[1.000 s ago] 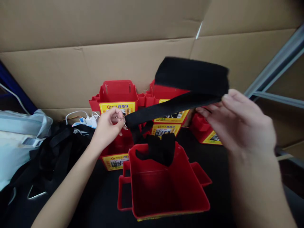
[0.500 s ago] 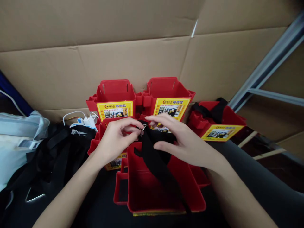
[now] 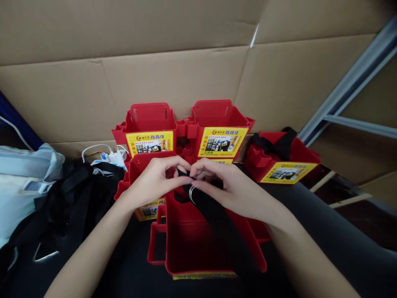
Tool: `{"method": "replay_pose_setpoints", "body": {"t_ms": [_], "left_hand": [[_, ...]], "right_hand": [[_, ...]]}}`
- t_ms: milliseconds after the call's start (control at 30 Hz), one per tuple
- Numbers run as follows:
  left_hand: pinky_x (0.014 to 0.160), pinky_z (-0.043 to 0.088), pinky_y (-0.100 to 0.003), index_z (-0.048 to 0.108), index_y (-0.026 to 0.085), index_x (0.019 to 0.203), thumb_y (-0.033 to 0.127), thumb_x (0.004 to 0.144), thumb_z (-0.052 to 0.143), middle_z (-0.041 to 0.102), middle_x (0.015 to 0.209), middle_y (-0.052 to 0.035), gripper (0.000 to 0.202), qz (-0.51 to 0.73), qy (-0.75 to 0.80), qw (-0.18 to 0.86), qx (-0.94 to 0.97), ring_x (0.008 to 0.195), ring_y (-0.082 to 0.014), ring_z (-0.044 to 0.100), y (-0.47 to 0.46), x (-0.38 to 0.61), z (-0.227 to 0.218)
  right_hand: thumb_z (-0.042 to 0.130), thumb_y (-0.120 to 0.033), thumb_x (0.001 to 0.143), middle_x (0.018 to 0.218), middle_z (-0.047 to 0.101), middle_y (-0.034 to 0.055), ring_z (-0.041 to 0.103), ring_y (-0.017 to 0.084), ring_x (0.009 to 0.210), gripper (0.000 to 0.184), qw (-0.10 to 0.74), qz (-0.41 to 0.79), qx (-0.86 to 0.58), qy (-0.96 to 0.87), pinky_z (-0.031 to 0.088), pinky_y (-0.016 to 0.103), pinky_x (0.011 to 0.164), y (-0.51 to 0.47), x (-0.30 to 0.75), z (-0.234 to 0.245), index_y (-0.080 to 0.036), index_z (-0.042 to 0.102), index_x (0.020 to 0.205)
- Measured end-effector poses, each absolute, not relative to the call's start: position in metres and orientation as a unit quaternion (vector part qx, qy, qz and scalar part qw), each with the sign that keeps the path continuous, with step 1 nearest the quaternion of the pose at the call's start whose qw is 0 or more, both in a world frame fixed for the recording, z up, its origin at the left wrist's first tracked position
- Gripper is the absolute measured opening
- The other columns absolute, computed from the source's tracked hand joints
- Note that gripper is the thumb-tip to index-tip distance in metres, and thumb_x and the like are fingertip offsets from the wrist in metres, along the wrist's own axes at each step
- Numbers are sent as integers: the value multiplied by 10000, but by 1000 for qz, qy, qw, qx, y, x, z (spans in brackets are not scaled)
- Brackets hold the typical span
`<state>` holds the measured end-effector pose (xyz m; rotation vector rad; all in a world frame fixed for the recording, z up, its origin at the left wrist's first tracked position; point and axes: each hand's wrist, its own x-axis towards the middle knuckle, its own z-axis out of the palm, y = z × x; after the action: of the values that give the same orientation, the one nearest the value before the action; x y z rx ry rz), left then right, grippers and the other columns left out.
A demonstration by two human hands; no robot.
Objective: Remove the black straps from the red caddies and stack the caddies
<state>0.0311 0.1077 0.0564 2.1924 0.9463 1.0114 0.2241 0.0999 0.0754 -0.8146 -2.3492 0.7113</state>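
Observation:
A red plastic bin sits on the dark surface right in front of me. A black webbing strap with a metal ring at its end drapes across the bin's back wall and trails down over its right side. My left hand and my right hand meet above the bin's back edge, fingers of both pinched on the strap's end beside the ring.
Several more red bins with yellow labels stand behind; one at the right carries a black strap. A heap of black straps and a pale bag lie left, a white charger near them. Cardboard walls the back; a metal rack stands right.
My right hand came down from holding the strap high at the right and joined my left hand over the bin. The strap now hangs down across the bin.

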Motion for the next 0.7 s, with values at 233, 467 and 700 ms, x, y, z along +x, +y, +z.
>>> {"method": "replay_pose_setpoints", "body": {"t_ms": [233, 467, 700], "left_hand": [[579, 415, -200, 496, 169, 751, 235, 730, 637, 542, 719, 22, 157, 535, 372, 247, 718, 649, -92, 526, 115, 13, 58], [801, 407, -325, 544, 167, 862, 178, 771, 557, 590, 906, -32, 93, 444, 513, -64, 732, 863, -194, 537, 128, -19, 54], [868, 402, -287, 588, 185, 1027, 283, 853, 511, 655, 930, -29, 214, 282, 253, 65, 923, 865, -145, 571, 87, 40, 69]], "right_hand": [[554, -195, 802, 889, 645, -25, 584, 107, 764, 126, 164, 208, -295, -918, 423, 218, 719, 91, 226, 80, -205, 594, 921], [520, -222, 834, 796, 657, 12, 600, 109, 723, 135, 120, 279, -259, -917, 441, 198, 673, 103, 258, 92, -151, 633, 849], [456, -235, 884, 817, 644, 8, 572, 89, 702, 184, 92, 286, -213, -930, 429, 193, 662, 105, 249, 88, -156, 622, 881]]}}
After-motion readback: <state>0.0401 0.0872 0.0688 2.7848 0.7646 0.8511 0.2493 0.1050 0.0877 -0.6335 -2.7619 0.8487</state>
